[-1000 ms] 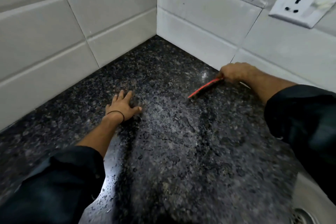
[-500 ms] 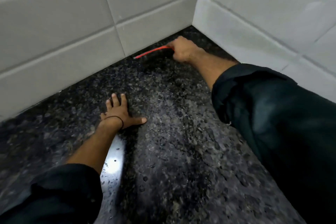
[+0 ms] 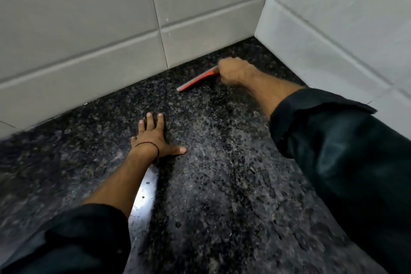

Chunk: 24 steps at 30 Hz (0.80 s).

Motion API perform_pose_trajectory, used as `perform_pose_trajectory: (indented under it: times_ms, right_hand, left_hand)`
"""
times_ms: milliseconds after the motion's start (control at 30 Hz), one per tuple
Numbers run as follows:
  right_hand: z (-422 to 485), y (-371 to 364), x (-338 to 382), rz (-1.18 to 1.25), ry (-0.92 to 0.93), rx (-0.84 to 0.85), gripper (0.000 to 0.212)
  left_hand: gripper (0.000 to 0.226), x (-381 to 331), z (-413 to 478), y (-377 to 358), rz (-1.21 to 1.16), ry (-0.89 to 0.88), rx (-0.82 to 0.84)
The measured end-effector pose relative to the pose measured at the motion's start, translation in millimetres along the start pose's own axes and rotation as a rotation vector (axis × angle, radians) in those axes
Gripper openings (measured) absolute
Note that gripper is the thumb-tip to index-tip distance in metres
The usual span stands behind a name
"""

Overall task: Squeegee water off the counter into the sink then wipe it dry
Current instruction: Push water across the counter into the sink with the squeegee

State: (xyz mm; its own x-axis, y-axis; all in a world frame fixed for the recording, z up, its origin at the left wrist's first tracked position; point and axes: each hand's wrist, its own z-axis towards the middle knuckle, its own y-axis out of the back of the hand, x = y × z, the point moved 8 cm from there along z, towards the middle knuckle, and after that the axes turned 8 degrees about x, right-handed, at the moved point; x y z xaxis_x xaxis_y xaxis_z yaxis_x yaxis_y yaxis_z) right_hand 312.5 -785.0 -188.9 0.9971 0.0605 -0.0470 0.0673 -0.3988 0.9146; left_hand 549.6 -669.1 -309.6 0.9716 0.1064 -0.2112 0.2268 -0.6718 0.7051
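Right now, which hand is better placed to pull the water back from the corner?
Right. The right hand already grips the red squeegee near the tiled corner; the left hand lies flat on the counter.

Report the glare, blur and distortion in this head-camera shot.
Head view: a bright glare strip on the wet counter beside the left forearm; motion blur at the frame edges; wide-angle bending of the wall tiles; the squeegee stays fairly sharp.

Black-speckled counter (image 3: pixel 222 184), pale grey tiles (image 3: pixel 89 29), seemingly red-and-grey squeegee (image 3: pixel 195 80).
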Motion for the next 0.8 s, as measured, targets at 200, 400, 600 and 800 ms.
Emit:
perform_pose_trajectory:
  times_ms: [200, 400, 600, 800]
  right_hand:
    - [-107.8, -49.0, -74.5, -0.038, -0.102, 0.128, 0.04]
    - [-180.5, -83.8, -114.5, -0.079, -0.165, 0.234, 0.037]
    - [-200.8, -44.8, -97.1, -0.17, -0.148, 0.223, 0.031]
    - [-150.4, -11.0, -15.1, 0.075, 0.025, 0.076, 0.04]
  left_hand:
    - [0.131, -8.4, -29.3, 6.8, -0.015, -0.037, -0.071]
    - [0.093, -15.6, -66.7, -6.2, -0.03, -0.108, -0.191]
    - [0.102, 19.5, -84.9, -16.5, -0.095, -0.088, -0.185]
    - [0.13, 61.0, -102.0, -26.1, -0.13, 0.062, -0.156]
